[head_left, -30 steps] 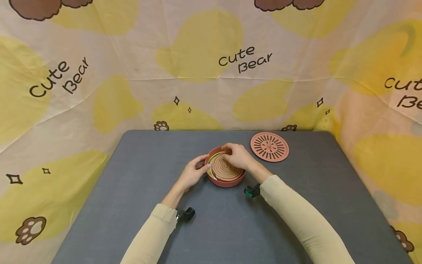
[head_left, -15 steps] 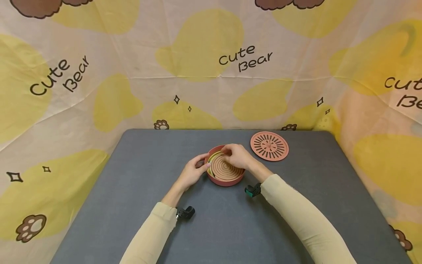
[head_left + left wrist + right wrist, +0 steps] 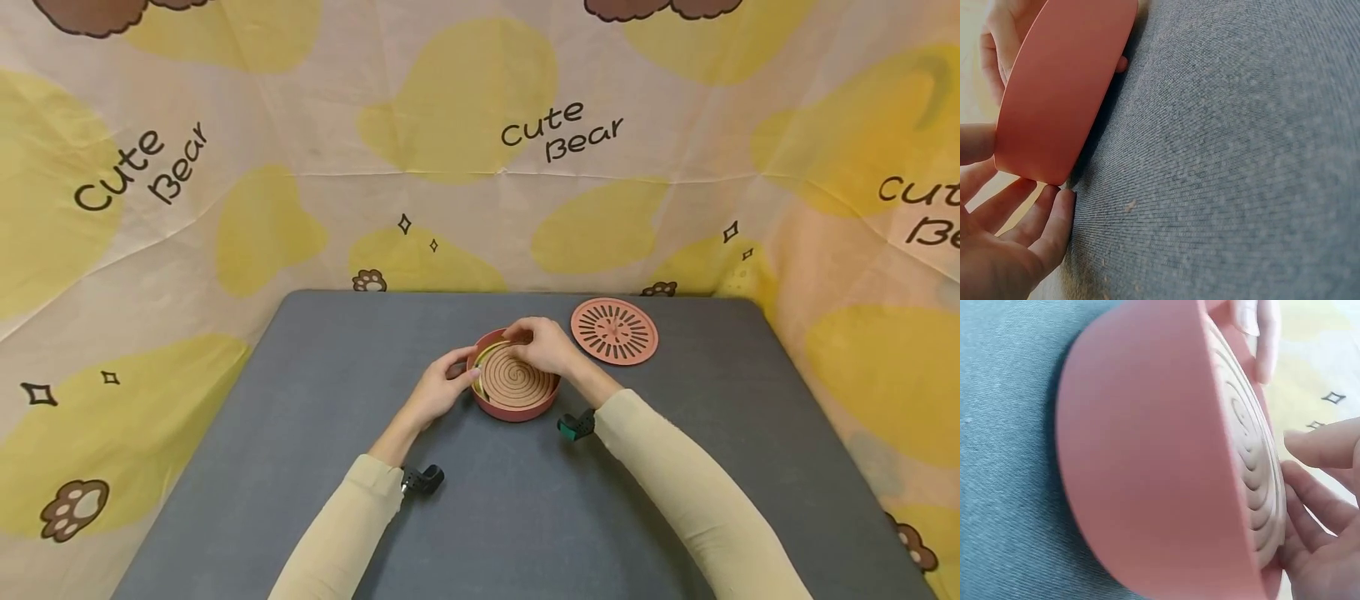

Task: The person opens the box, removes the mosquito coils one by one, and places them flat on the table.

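Observation:
A round pink-red mosquito coil holder [image 3: 513, 413] stands mid-table, with a tan spiral mosquito coil [image 3: 517, 379] inside it. A yellowish strip [image 3: 487, 352] shows between coil and wall at the left. My left hand [image 3: 438, 387] grips the holder's left side; in the left wrist view its thumb lies near the rim and its fingertips [image 3: 1063, 200] reach the bottom edge. Over the far right rim is my right hand [image 3: 546, 346]. In the right wrist view its fingers [image 3: 1307, 503] touch the coil's far edge while the thumb [image 3: 1322, 444] stands slightly apart from it.
The pink slotted lid [image 3: 614, 332] lies on the grey tabletop [image 3: 480, 517] behind and right of the holder. A patterned cloth [image 3: 450, 108] hangs behind the table and along its sides. Dark wrist cameras [image 3: 423, 480] sit at both sleeves.
The coil, tilted with its edge showing a second ago, now lies flatter inside the holder. My right hand has risen slightly, its thumb parting from the forefinger. The left hand stays in place.

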The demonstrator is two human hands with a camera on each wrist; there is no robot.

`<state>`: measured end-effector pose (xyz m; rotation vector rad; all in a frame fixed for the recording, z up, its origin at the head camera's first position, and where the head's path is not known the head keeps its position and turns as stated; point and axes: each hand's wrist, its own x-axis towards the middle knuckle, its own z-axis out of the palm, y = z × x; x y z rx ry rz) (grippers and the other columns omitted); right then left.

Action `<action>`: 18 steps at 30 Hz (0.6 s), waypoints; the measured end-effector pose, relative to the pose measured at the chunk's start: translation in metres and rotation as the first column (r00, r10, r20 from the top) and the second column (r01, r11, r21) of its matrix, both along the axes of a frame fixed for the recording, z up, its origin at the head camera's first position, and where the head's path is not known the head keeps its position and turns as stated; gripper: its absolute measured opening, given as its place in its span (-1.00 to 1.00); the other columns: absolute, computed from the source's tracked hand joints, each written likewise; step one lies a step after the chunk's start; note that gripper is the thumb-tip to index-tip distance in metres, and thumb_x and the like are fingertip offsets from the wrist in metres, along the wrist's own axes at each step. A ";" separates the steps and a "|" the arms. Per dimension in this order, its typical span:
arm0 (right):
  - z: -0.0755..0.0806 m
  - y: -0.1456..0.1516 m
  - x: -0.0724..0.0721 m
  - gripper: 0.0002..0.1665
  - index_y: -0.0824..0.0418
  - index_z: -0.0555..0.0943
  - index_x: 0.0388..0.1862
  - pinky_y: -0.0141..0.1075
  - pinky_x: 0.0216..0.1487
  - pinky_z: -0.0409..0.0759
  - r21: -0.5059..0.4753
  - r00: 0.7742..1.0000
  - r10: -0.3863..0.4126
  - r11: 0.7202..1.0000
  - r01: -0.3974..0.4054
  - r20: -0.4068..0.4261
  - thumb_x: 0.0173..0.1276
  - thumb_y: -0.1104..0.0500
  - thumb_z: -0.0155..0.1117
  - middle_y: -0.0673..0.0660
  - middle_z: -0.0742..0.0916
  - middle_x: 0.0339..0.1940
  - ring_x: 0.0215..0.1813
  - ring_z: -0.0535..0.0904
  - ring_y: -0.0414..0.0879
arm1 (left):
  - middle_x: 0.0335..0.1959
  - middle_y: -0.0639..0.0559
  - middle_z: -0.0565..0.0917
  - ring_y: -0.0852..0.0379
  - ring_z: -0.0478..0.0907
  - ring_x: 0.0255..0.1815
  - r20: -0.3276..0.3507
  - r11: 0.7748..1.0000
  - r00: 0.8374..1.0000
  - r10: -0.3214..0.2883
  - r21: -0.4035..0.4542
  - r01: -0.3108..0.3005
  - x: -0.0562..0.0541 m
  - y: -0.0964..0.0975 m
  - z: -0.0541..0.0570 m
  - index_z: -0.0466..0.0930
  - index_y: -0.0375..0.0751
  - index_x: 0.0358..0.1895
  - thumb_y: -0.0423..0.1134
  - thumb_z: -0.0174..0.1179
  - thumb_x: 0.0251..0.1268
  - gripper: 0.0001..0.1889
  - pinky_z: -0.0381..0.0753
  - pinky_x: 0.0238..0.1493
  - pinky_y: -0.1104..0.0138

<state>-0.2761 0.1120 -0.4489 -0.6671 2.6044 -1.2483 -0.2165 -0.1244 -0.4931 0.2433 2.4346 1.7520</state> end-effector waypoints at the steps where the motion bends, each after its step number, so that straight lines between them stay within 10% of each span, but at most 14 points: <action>1: 0.001 0.001 -0.001 -0.68 0.23 0.70 0.12 -0.05 0.13 0.60 -0.019 1.000 -0.004 1.000 0.004 0.013 0.42 0.21 0.37 0.15 0.73 0.04 0.08 0.64 0.04 | 0.36 -0.10 0.53 -0.08 0.55 0.29 0.001 1.000 1.000 0.002 -0.002 -0.002 0.000 0.000 0.000 0.49 -0.10 0.43 -0.18 0.26 0.48 -0.51 0.57 0.21 0.03; 18: 0.011 0.009 -0.003 -0.65 0.30 0.67 0.14 -0.11 -0.01 0.63 -0.130 0.994 -0.021 0.991 0.035 0.105 0.41 0.25 0.38 0.21 0.70 -0.04 -0.04 0.62 0.06 | 0.36 -0.09 0.53 -0.05 0.56 0.28 0.009 1.000 1.000 0.005 0.001 -0.005 0.000 -0.001 0.000 0.50 -0.06 0.42 -0.17 0.26 0.48 -0.51 0.58 0.21 0.05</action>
